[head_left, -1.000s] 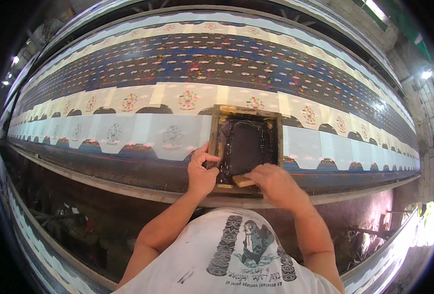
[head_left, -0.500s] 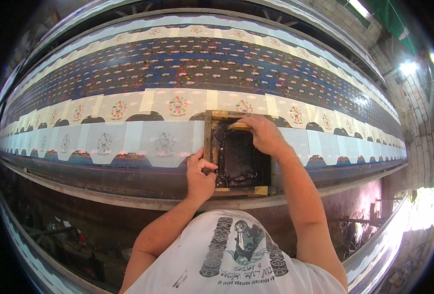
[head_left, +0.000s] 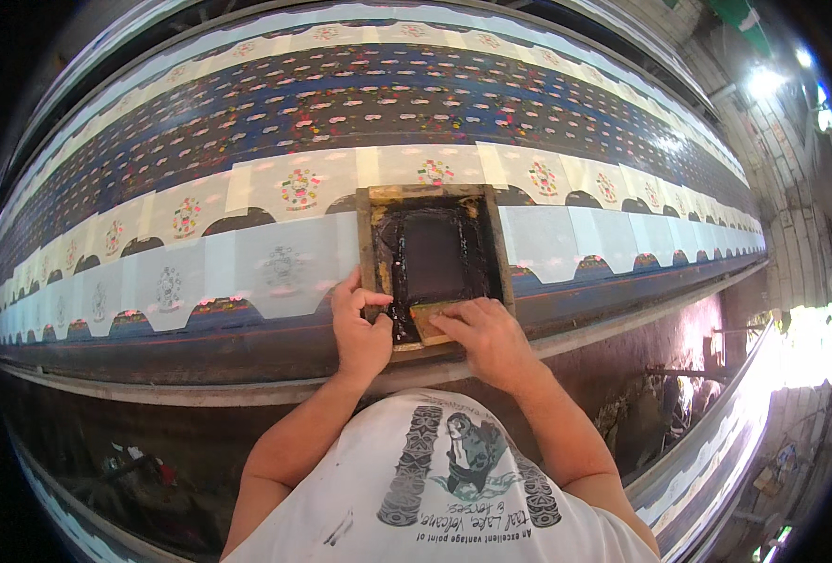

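Note:
A wooden screen-printing frame (head_left: 498, 246) rests on the light blue fabric pieces, its mesh and inner edges coated with dark ink. My left hand (head_left: 361, 333) grips the frame's left side close to its near corner, fingers curled against the wood. In my right hand (head_left: 496, 343) is a squeegee (head_left: 428, 325) with a wooden grip, held at the near end of the mesh. My fingers press on its top, and its lower edge is hidden. Left of the frame, a light blue piece (head_left: 239, 246) carries a dark outline print.
Beyond lies a row of cream pieces (head_left: 333, 174) with colourful prints. The long dark table (head_left: 247, 113) is dotted with repeated small marks. Its near rail (head_left: 585, 345) runs in front of me. Another long table (head_left: 716, 483) stands at the lower right, by a block wall (head_left: 791, 235).
My right hand has drawn the squeegee from the far end of the frame to the near end. The left hand keeps its place on the frame. The whole view has shifted slightly.

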{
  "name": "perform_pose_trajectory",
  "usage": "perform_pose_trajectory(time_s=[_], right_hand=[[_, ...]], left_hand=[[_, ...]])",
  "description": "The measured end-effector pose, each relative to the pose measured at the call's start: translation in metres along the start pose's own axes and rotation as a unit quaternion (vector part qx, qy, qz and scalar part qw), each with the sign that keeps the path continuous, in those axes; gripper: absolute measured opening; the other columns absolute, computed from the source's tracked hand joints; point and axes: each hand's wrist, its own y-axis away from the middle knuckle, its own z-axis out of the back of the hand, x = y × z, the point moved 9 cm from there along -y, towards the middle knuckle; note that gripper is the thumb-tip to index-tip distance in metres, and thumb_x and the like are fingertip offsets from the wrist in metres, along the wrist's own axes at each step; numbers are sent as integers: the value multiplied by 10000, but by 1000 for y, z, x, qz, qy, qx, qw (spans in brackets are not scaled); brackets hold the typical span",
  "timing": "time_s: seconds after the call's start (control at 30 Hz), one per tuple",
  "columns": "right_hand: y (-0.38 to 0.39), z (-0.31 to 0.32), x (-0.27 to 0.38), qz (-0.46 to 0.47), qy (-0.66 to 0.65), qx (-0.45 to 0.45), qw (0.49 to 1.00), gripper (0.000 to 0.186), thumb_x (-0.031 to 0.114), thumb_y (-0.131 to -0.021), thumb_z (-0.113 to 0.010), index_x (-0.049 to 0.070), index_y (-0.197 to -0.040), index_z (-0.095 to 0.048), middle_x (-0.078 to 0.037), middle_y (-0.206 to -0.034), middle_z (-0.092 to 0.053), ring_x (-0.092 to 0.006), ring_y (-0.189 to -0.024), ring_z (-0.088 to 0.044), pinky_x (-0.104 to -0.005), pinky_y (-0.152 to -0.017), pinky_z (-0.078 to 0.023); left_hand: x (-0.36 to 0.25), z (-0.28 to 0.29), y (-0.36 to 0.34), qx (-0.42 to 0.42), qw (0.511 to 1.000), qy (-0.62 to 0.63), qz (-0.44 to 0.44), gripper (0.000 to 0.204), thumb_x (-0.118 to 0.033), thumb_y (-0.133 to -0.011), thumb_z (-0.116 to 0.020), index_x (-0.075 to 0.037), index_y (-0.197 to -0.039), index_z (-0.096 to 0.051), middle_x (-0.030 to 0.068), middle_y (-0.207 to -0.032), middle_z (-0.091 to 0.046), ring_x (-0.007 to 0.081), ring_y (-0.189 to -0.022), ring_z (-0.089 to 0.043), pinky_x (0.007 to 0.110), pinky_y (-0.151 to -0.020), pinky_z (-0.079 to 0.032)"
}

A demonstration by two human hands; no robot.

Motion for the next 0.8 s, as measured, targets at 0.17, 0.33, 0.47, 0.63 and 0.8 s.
perform_pose_trajectory(time_s=[0.17, 0.33, 0.47, 0.63, 0.8], right_hand=[[26, -7, 0, -35, -39, 55, 997, 540, -11, -845, -796, 109, -1371, -802, -138, -1398, -716, -408, -1323, -658, -538, -1099, -554], [62, 14, -30, -73, -88, -99, 988, 487, 154, -931, -884, 118, -1407, -789, -173, -1498, -673, -435, -1481, -573, -565, -1219, -480], [109, 17, -87, -187, -183, -190, 946, 481, 164, -948, -887, 106, -1416, -788, -179, -1558, -660, -451, -1510, -555, -567, -1267, -442], [154, 41, -145, -200, -237, -208, 928, 473, 145, -956, -868, 98, -1420, -787, -172, -1568, -675, -445, -1528, -552, -568, -1281, -428], [194, 74, -204, -184, -215, -230, 931, 458, 142, -959, -861, 81, -1407, -788, -170, -1558, -689, -444, -1531, -557, -568, -1278, -433]], left_hand=[[-3, 0, -3, 1, 1000, -1, -6, 325, 168, -766, -700, -56, -992, -765, 242, -1650, -593, 417, -1521, -558, 473, -1275, -418], [1, 1, -4, 0, 999, 50, 17, 300, 172, -775, -686, -49, -968, -748, 234, -1687, -602, 335, -1477, -620, 380, -1147, -525], [-23, -14, 0, -8, 999, 50, 4, 280, 163, -779, -680, -42, -958, -744, 280, -1680, -593, 378, -1548, -576, 420, -1228, -466], [-52, -81, 10, -15, 998, 48, -44, 289, 165, -775, -685, -46, -964, -739, 307, -1689, -570, 424, -1600, -531, 469, -1318, -374], [-62, -162, 22, -14, 999, 32, -22, 285, 168, -795, -706, -56, -969, -734, 298, -1719, -545, 426, -1620, -508, 486, -1316, -384]])
